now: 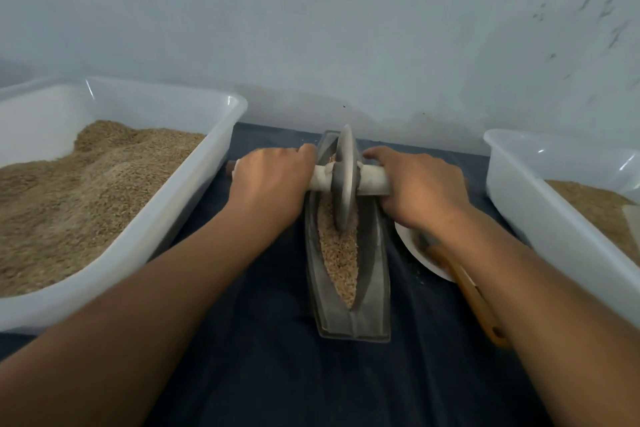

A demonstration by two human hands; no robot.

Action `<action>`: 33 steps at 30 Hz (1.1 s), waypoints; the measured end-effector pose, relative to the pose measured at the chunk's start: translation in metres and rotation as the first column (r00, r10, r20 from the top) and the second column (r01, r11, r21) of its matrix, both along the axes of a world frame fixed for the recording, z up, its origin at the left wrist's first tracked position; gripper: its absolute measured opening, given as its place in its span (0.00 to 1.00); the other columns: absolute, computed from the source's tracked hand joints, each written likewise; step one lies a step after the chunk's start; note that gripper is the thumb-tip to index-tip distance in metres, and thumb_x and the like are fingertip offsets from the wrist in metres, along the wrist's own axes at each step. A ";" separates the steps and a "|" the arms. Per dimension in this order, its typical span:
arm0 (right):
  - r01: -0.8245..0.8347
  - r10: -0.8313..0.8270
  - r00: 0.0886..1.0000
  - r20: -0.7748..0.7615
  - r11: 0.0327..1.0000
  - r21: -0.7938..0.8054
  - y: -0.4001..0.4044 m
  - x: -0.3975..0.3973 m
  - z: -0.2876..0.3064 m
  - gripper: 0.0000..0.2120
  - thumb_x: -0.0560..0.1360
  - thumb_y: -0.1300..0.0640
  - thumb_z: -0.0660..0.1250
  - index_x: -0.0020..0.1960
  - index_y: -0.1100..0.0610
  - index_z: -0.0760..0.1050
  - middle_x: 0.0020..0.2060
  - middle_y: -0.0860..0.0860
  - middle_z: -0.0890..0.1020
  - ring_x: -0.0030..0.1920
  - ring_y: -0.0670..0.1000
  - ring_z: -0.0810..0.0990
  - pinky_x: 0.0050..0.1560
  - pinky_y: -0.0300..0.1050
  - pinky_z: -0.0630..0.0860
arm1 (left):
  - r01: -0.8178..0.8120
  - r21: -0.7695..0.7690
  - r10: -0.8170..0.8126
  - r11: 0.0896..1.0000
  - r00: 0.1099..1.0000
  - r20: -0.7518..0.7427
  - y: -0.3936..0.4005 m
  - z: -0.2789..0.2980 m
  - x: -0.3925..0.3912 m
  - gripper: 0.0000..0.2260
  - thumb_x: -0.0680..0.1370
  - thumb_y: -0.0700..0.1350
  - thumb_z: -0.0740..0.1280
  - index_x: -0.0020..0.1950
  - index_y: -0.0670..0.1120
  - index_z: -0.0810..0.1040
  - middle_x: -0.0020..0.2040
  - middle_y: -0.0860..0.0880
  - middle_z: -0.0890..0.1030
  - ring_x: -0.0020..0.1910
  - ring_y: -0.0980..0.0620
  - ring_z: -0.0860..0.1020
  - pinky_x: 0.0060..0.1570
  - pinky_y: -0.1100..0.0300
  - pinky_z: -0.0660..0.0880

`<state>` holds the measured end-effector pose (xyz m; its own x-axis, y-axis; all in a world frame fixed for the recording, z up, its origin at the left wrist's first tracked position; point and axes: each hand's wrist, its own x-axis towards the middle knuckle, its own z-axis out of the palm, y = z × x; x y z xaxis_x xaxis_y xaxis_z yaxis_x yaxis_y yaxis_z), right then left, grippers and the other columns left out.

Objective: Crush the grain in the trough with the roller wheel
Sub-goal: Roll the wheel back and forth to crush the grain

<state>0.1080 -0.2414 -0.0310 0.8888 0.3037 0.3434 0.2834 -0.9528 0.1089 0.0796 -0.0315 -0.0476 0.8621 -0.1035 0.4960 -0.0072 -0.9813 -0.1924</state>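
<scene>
While both arms reach forward over a dark cloth point(270, 374), the left hand point(273, 180) and right hand point(419, 187) each grip one end of the wrapped handle point(374, 180) running through the roller wheel point(343, 180). The wheel stands upright in the grain point(339, 253) near the 12 o'clock end of the narrow grey trough point(377, 288). A big white tub point(166, 218) of grain sits at 9 o'clock, another tub point(554, 218) at 3 o'clock, with a white plate point(415, 253) and wooden spoon point(478, 298) beside the trough.

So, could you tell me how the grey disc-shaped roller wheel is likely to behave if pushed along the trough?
The grey disc-shaped roller wheel looks like solid metal, probably heavy. Standing on a thin edge, it would likely roll readily yet tip sideways unless both hands steady its axle.
</scene>
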 end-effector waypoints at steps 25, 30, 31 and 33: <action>-0.085 0.086 0.996 -0.021 0.995 0.052 -0.012 -0.041 -0.005 0.32 0.74 0.44 0.70 0.72 0.32 0.59 0.55 0.44 0.82 0.52 0.55 0.82 0.39 0.49 0.72 | 0.086 0.010 -0.087 0.996 0.991 0.100 -0.006 -0.002 -0.040 0.18 0.73 0.46 0.73 0.59 0.51 0.70 0.49 0.53 0.80 0.47 0.51 0.78 0.41 0.59 0.64; -0.151 0.150 0.988 0.035 0.988 0.037 -0.015 -0.072 -0.005 0.34 0.74 0.45 0.70 0.75 0.36 0.58 0.57 0.43 0.82 0.52 0.53 0.82 0.39 0.47 0.74 | 0.136 0.008 -0.136 0.991 0.985 0.106 -0.007 -0.003 -0.063 0.19 0.73 0.44 0.73 0.60 0.52 0.70 0.54 0.54 0.80 0.52 0.51 0.78 0.56 0.59 0.70; -0.157 0.155 0.987 0.052 0.987 0.031 -0.016 -0.077 -0.005 0.35 0.73 0.46 0.70 0.75 0.37 0.58 0.56 0.43 0.81 0.51 0.53 0.82 0.39 0.47 0.75 | 0.148 0.002 -0.148 0.989 0.983 0.105 -0.007 -0.002 -0.066 0.20 0.73 0.44 0.73 0.61 0.51 0.69 0.56 0.54 0.79 0.54 0.51 0.78 0.59 0.59 0.69; -0.156 0.154 0.985 0.072 0.987 0.025 -0.017 -0.083 -0.007 0.35 0.73 0.46 0.70 0.76 0.37 0.57 0.56 0.44 0.81 0.50 0.54 0.81 0.40 0.50 0.78 | 0.164 -0.009 -0.162 0.986 0.981 0.102 -0.007 -0.001 -0.072 0.21 0.73 0.44 0.73 0.62 0.52 0.69 0.57 0.54 0.79 0.55 0.52 0.77 0.62 0.59 0.68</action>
